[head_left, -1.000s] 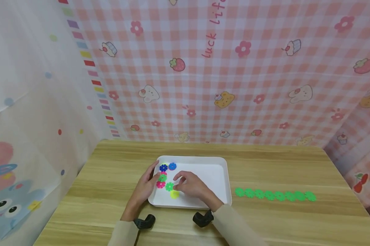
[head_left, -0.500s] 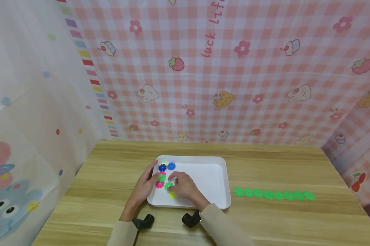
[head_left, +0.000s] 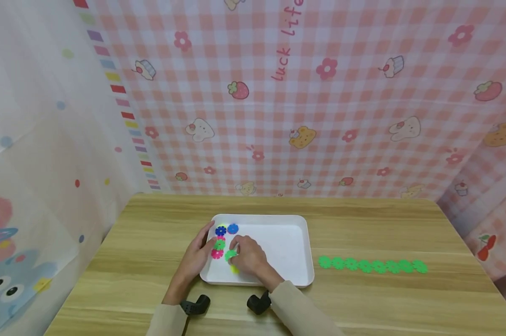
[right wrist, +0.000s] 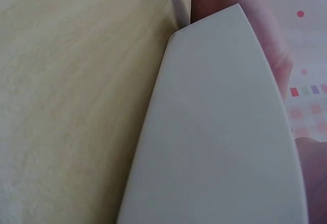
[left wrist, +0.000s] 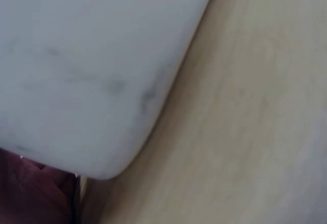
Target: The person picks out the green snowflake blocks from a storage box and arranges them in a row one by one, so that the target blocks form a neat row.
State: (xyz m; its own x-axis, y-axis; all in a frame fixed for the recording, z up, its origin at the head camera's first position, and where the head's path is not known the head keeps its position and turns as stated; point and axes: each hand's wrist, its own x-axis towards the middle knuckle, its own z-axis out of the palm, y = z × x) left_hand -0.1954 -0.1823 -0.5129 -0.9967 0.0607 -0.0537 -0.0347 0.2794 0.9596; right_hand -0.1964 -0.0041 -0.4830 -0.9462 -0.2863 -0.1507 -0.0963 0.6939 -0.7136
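A white tray (head_left: 282,242) lies on the table with several slotted plastic snowflake discs inside. My left hand (head_left: 195,259) grips its left side, thumb over the rim near a green disc (head_left: 220,244) and a pink disc (head_left: 217,254). Inside the tray, my right hand (head_left: 250,256) pinches another green snowflake disc (head_left: 229,254) between thumb and index finger. A yellow disc (head_left: 234,269) is partly covered by that hand. Dark blue (head_left: 221,231) and lighter blue (head_left: 233,228) discs sit at the back left corner. Both wrist views mostly show the tray's outer wall (left wrist: 92,71).
To the right of the tray, several green discs (head_left: 365,266) form a row on the wooden table (head_left: 362,308). A pink checked cloth (head_left: 270,107) hangs behind the table, with a pale printed cloth (head_left: 38,140) on the left.
My right hand has moved left and its fingers have closed in on the green disc. The left hand keeps its hold on the tray. The head view has shifted slightly.
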